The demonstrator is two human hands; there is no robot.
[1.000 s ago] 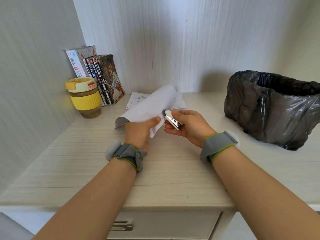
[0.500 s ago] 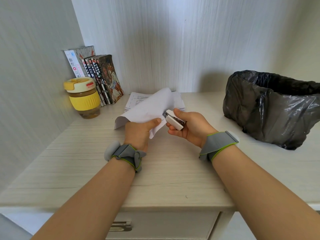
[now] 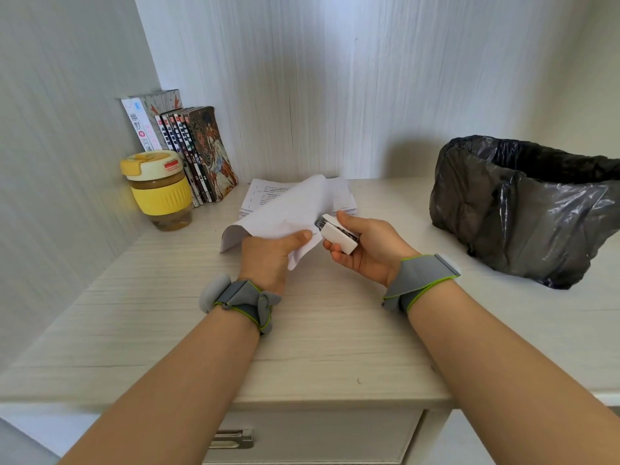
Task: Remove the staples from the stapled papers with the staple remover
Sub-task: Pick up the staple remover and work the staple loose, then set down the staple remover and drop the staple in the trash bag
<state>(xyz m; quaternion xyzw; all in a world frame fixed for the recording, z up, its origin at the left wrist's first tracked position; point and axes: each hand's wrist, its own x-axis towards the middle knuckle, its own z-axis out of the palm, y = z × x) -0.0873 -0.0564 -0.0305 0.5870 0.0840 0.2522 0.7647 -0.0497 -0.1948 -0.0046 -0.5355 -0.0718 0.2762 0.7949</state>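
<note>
Holding a curled set of white stapled papers (image 3: 288, 213) above the middle of a pale wood-grain surface (image 3: 161, 317), the left hand (image 3: 268, 255) pinches the sheets near their right edge, thumb on top. The right hand (image 3: 367, 245) grasps a small white staple remover (image 3: 337, 233), fingers wrapped around it, its metal tip touching the paper beside the left thumb. A flat paper stack (image 3: 342, 196) lies at the surface's back edge behind the hands. Books (image 3: 188, 152) and a yellow-lidded jar (image 3: 159, 189) stand in the back left corner. A black-bagged bin (image 3: 523, 209) sits at the right edge. Bare surface stretches from the hands to the front edge.
</note>
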